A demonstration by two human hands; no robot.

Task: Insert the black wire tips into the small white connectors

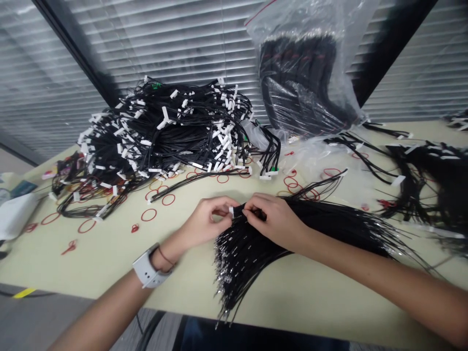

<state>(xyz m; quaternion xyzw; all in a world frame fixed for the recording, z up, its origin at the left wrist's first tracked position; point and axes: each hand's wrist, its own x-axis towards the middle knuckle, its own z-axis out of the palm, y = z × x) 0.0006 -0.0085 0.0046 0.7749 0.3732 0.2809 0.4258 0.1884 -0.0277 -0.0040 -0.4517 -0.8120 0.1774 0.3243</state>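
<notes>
My left hand (208, 219) pinches a small white connector (231, 211) between thumb and index finger. Close beside it, my right hand (270, 217) has its fingertips closed on a thin black wire at the connector's side; the wire is mostly hidden by the fingers. Under both hands spreads a thick bundle of black wires (252, 248) with shiny metal terminals at its left end. The bundle's other end fans out to the right, beneath my right forearm.
Behind lies a large heap of black cables with white connectors (175, 136). A clear plastic bag of black wires (300, 83) leans against the blinds. Red rubber bands (148, 214) are scattered over the pale table (120, 263). More black wires (438, 180) lie at the right.
</notes>
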